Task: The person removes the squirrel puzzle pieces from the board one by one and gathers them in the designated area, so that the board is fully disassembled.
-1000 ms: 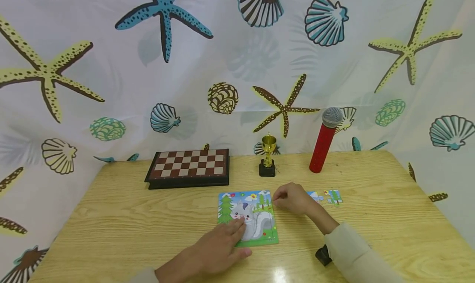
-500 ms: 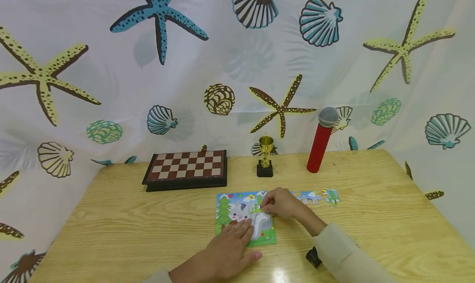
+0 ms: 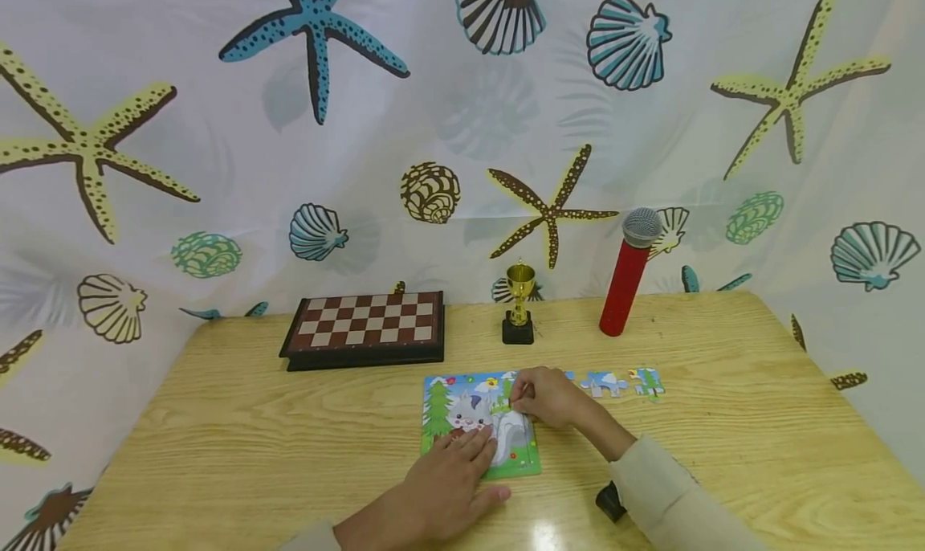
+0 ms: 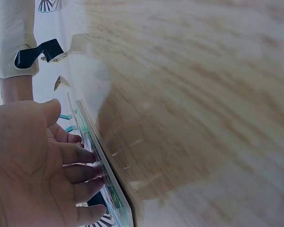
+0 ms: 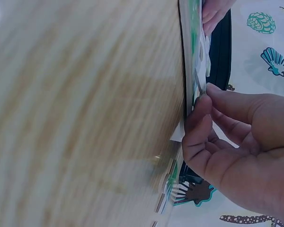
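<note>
A squirrel jigsaw puzzle (image 3: 437, 406) lies on the wooden table, with a pine tree and a green lower border in its picture. Across its lower middle rests my left hand (image 3: 444, 487), fingers stretched out and covering part of the squirrel. At the puzzle's right side, my right hand (image 3: 551, 398) pinches a thin puzzle piece (image 5: 200, 84) between thumb and forefinger; in the right wrist view one edge of it is tilted up from the board. Two loose puzzle pieces, one with clouds (image 3: 605, 383) and one with a tree (image 3: 648, 381), lie right of that hand. Another is partly hidden behind it.
Behind the puzzle stand a chessboard box (image 3: 364, 330), a small gold trophy (image 3: 519, 302) on a black base, and a red microphone (image 3: 627, 274). A patterned curtain (image 3: 361, 157) hangs along the table's back edge.
My right hand has moved left from the puzzle's right edge onto its right part, uncovering more of the loose pieces. My left hand has slid slightly right on the puzzle.
</note>
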### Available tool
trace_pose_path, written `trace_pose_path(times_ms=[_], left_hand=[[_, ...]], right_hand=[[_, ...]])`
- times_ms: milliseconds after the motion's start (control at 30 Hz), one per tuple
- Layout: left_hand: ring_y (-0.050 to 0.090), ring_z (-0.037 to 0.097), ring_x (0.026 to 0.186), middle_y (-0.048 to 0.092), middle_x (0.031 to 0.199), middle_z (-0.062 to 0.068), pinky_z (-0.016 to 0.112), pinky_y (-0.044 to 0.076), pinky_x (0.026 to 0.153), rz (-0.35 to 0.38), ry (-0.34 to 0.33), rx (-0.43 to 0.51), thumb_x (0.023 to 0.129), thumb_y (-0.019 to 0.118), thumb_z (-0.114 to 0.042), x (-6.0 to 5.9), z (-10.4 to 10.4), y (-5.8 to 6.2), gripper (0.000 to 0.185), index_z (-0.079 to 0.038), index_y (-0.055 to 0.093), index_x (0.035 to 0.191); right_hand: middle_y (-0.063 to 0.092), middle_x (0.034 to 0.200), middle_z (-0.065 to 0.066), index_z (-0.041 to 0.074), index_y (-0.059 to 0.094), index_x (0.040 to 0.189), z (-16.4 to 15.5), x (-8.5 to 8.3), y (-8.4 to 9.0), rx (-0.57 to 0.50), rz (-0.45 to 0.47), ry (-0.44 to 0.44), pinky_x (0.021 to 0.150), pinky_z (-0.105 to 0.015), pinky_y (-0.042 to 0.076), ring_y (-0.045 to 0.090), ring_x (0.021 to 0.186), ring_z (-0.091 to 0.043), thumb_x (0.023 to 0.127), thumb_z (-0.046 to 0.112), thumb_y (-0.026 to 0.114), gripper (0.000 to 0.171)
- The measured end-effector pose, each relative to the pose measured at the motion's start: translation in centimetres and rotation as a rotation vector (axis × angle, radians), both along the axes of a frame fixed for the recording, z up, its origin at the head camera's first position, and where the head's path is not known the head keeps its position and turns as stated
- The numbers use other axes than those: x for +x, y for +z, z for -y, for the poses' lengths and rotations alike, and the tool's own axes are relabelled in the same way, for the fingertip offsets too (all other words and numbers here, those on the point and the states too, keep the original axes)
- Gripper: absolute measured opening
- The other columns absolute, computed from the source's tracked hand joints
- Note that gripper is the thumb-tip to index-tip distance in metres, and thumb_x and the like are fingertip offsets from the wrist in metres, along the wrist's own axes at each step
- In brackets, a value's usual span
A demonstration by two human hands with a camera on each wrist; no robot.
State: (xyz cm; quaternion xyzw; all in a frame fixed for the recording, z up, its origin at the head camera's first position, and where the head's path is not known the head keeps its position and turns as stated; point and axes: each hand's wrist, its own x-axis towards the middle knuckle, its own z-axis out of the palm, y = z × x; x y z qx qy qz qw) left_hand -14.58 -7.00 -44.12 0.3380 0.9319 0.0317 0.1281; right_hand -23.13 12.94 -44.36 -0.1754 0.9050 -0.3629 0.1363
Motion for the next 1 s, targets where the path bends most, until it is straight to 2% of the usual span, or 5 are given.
trace_pose_path(times_ms=[133, 333, 567, 700, 1000], left_hand=[[0.031, 0.023, 0.143, 0.029, 0.156, 0.010, 0.047, 0.028, 0.114, 0.012, 0.006, -0.001, 0.099, 0.029, -0.057, 0.0, -0.1, 0.0, 0.070, -0.007, 0.035, 0.147], [0.030, 0.023, 0.143, 0.028, 0.156, 0.009, 0.047, 0.028, 0.114, 0.003, 0.001, -0.014, 0.098, 0.028, -0.057, 0.0, -0.1, -0.2, 0.070, -0.007, 0.034, 0.147], [0.029, 0.022, 0.144, 0.027, 0.157, 0.008, 0.045, 0.026, 0.116, -0.001, -0.006, -0.025, 0.099, 0.027, -0.057, -0.1, 0.0, -0.2, 0.070, -0.008, 0.033, 0.148], [0.029, 0.022, 0.144, 0.028, 0.156, 0.007, 0.044, 0.026, 0.116, -0.006, -0.004, -0.032, 0.099, 0.027, -0.057, -0.1, 0.0, -0.1, 0.069, -0.009, 0.034, 0.148], [0.032, 0.023, 0.142, 0.032, 0.155, 0.009, 0.045, 0.027, 0.115, -0.035, -0.028, -0.018, 0.099, 0.029, -0.056, 0.1, 0.3, -0.1, 0.068, -0.007, 0.036, 0.147]], right_hand=[[0.059, 0.069, -0.004, 0.004, 0.061, 0.085, -0.1, 0.0, -0.1, -0.018, -0.001, -0.004, 0.053, -0.020, 0.039, 0.048, 0.058, -0.009, 0.089, 0.004, 0.064, 0.004], [0.062, 0.072, -0.005, 0.003, 0.064, 0.084, -0.5, -0.1, 0.0, -0.054, 0.023, -0.006, 0.054, -0.020, 0.042, 0.052, 0.060, -0.010, 0.089, 0.004, 0.063, 0.005], [0.064, 0.079, -0.008, 0.001, 0.064, 0.087, -1.6, -0.1, 0.4, -0.127, 0.022, 0.059, 0.058, -0.021, 0.045, 0.054, 0.065, -0.012, 0.091, 0.004, 0.060, 0.006], [0.063, 0.080, -0.007, 0.001, 0.064, 0.088, -2.7, 0.0, 0.7, -0.123, -0.011, 0.050, 0.061, -0.022, 0.044, 0.052, 0.068, -0.010, 0.091, 0.005, 0.060, 0.006], [0.062, 0.078, -0.008, 0.000, 0.064, 0.089, -6.5, 0.6, 1.5, -0.127, -0.002, 0.012, 0.059, -0.024, 0.042, 0.049, 0.066, -0.013, 0.092, 0.006, 0.058, 0.009]])
